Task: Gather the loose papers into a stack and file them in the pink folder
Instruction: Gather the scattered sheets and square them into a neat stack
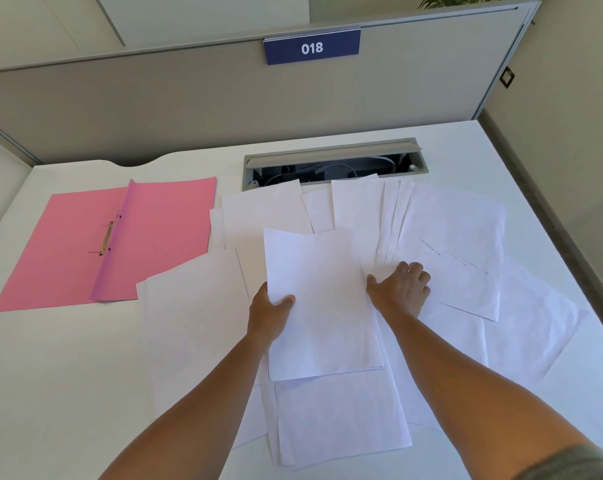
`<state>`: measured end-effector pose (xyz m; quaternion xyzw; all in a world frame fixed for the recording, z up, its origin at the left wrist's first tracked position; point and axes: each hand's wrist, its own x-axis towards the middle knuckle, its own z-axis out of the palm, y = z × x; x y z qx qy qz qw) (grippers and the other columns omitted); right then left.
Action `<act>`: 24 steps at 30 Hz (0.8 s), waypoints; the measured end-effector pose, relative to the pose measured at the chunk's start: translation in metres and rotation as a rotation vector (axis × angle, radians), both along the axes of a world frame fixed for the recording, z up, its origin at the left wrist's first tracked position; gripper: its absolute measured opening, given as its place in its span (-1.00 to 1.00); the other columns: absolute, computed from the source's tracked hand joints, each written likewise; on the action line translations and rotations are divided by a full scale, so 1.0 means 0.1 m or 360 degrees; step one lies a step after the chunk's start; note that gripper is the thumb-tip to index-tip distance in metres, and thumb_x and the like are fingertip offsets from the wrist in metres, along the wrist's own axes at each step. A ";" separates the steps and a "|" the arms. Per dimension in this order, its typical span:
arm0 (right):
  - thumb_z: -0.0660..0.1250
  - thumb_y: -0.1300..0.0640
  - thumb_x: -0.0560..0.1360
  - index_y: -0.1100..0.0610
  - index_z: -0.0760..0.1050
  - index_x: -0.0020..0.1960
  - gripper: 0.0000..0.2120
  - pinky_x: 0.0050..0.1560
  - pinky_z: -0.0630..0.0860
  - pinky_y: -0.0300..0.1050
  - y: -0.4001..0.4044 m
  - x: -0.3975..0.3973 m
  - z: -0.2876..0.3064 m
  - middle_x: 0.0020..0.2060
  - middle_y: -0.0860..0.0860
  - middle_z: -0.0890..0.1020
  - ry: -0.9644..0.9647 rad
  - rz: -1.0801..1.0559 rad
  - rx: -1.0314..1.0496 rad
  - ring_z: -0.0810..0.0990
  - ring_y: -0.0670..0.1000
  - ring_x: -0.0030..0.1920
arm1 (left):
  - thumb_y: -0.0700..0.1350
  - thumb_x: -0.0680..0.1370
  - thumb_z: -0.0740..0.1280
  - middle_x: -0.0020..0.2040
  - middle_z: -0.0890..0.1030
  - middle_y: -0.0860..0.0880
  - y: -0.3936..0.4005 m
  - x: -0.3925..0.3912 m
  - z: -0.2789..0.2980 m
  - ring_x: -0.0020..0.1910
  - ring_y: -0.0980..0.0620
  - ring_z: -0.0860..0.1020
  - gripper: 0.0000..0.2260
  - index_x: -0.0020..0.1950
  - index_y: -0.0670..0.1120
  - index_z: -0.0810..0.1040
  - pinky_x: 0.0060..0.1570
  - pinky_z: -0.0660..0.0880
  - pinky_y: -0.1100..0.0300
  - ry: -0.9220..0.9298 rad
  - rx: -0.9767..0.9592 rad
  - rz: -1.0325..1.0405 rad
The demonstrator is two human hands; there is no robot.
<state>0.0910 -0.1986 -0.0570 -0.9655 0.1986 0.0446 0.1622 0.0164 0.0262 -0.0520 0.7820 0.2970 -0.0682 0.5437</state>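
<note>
White worktop fills the view, grey partition behind it with a blue sign reading 018. Loose papers scattered over centre and right of worktop, overlapping each other, some fanned near the far edge, one with faint dashed marks. Pink folder lies open and flat at far left, just beside the nearest sheets, metal fastener along its spine fold. Open cable tray sunk in worktop behind papers, a few sheet edges overlapping its front lip. Small stack of sheets raised at centre. Left hand grips the stack's left edge, thumb on top, fingers under. Right hand rests on loose papers just right of stack, fingers curled down on the sheets, thumb touching the stack's right edge.
</note>
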 end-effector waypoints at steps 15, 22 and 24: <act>0.28 -0.19 0.42 0.24 0.45 0.09 -0.49 0.04 0.35 0.06 -0.02 0.05 -0.05 0.10 0.12 0.42 -0.0003 0.0031 -0.0138 0.37 0.20 0.10 | -0.08 0.53 0.37 0.08 0.66 0.08 -0.06 -0.03 -0.06 0.06 0.04 0.63 -0.70 0.27 0.02 0.53 -0.11 0.48 0.23 0.0012 0.0045 0.0004; 0.24 -0.07 0.38 0.21 0.44 -0.02 -0.64 -0.12 0.27 0.01 0.05 0.12 -0.03 0.01 0.10 0.39 0.0090 0.0020 -0.0228 0.35 0.18 0.02 | -0.09 0.53 0.38 0.09 0.66 0.08 -0.06 -0.03 -0.08 0.07 0.03 0.63 -0.69 0.28 0.01 0.54 -0.05 0.48 0.21 0.0009 0.0065 -0.0007; 0.23 0.01 0.38 0.21 0.45 -0.05 -0.72 -0.14 0.27 0.00 0.05 0.12 -0.03 -0.02 0.10 0.39 0.0103 0.0022 -0.0255 0.36 0.17 -0.01 | -0.09 0.53 0.38 0.08 0.66 0.09 -0.06 -0.03 -0.08 0.06 0.04 0.63 -0.69 0.27 0.01 0.54 -0.04 0.48 0.21 0.0004 0.0071 -0.0009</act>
